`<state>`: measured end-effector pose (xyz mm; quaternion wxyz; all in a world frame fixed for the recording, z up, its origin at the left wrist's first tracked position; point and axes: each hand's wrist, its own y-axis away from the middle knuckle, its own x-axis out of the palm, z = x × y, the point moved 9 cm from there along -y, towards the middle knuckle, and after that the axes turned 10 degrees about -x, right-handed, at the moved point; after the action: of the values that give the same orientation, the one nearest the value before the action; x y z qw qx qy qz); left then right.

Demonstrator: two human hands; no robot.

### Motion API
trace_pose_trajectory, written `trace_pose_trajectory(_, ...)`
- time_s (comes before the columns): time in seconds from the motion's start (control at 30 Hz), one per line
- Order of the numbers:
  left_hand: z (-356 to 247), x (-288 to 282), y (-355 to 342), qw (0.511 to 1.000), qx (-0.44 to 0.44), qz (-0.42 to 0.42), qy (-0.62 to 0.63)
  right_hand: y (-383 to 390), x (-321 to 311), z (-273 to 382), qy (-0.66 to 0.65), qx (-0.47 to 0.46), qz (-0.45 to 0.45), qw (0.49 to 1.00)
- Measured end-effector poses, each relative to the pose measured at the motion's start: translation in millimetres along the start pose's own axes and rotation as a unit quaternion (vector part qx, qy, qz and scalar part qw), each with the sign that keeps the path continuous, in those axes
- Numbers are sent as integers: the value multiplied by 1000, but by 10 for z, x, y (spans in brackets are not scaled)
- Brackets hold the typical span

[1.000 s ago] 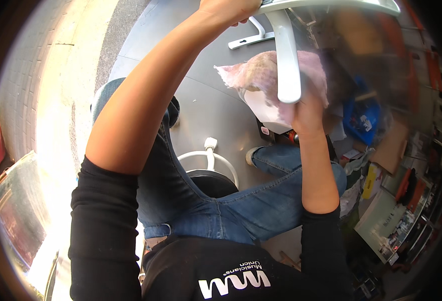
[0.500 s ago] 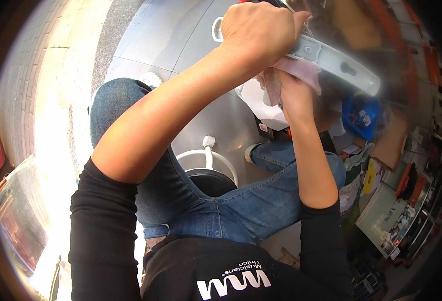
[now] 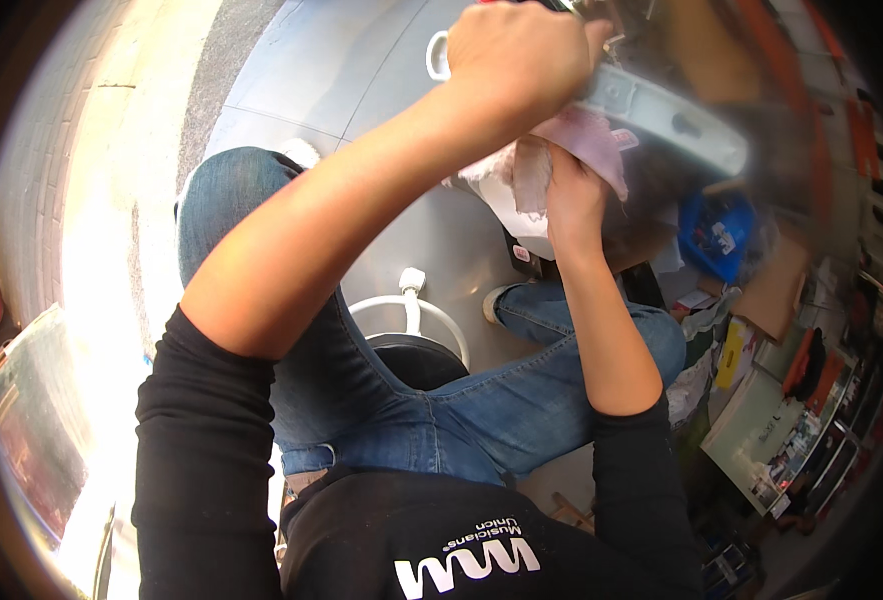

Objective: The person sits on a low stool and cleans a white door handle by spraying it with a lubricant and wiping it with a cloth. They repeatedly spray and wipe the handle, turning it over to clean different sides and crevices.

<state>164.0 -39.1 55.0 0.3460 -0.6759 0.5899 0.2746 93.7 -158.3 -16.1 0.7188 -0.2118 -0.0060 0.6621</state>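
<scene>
My left hand (image 3: 516,60), back up, is closed on a white door handle plate (image 3: 661,110), whose slightly blurred underside shows a keyhole-shaped opening. My right hand (image 3: 574,195) grips a pink cloth (image 3: 586,140) just below the plate, its fingers partly hidden in the folds. Under the cloth is a white curved item (image 3: 506,210). Behind my left hand a white loop-shaped piece (image 3: 435,52) shows; whether it joins the plate is hidden.
A grey floor (image 3: 391,220) lies below, with a white-framed stool (image 3: 411,310) between my jeans-clad legs. At right are a blue bin (image 3: 711,235), cardboard (image 3: 771,275) and cluttered items. A sunlit pavement (image 3: 91,200) runs along the left.
Since a second ago my left hand has come down and right, and the handle plate has turned to show its underside. My right hand and the cloth have shifted slightly up and left.
</scene>
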Motion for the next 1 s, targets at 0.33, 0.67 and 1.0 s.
trace_pose_trajectory(0.33,218,-176,-162,999,-18,-13,-22,170,178,33,-125,34,7,992)
trace_pose_trajectory(0.67,-107,-83,78,997,65,-17,-33,-58,42,10,29,1,-12,1000)
trace_pose_trajectory(1.0,632,5,-328,860,-39,116,496,-71,1,790,107,-273,28,956)
